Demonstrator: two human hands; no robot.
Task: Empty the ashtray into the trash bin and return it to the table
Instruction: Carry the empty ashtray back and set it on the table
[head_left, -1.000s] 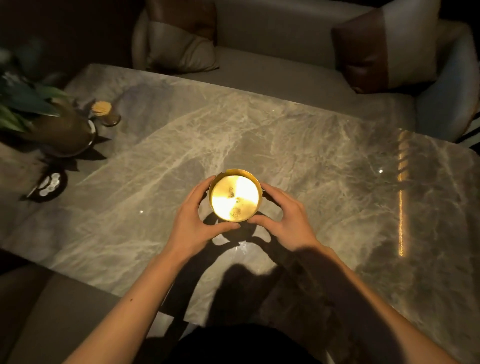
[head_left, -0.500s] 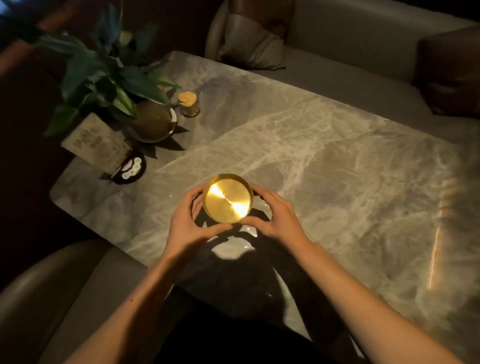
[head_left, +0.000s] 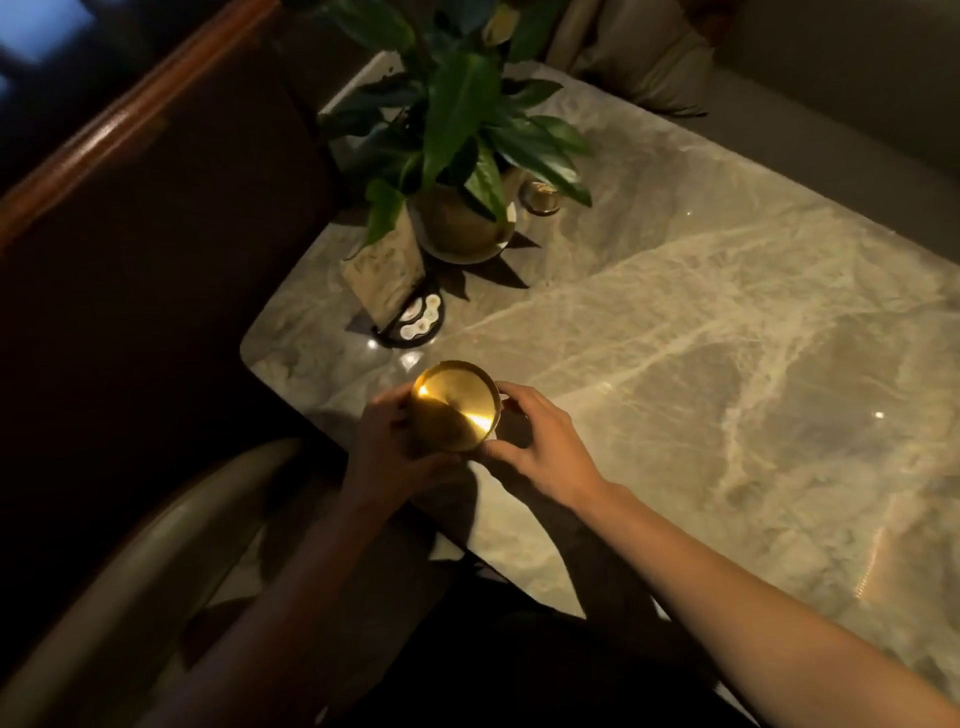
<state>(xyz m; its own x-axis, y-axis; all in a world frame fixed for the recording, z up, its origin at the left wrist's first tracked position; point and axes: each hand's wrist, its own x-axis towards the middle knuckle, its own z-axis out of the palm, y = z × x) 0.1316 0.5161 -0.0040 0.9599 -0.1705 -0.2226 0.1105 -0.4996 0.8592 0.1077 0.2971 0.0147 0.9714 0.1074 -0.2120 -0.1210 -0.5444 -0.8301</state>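
Note:
A round, shiny gold ashtray (head_left: 453, 408) is held between both of my hands, just above the near left corner of the marble table (head_left: 701, 364). My left hand (head_left: 387, 441) wraps its left side and underside. My right hand (head_left: 535, 441) pinches its right rim with fingertips and thumb. The inside of the ashtray glints; I cannot make out any contents. No trash bin is in view.
A potted green plant (head_left: 462, 156) stands at the table's left end, with a card stand (head_left: 387, 270), a small black dish (head_left: 418, 325) and a small jar (head_left: 541, 197) beside it. A curved chair back (head_left: 156, 551) lies lower left, a sofa with cushion (head_left: 654, 67) beyond.
Both hands have carried the ashtray leftward from the middle of the table to its near left corner. My view has swung left, bringing the plant and the dark wall into sight.

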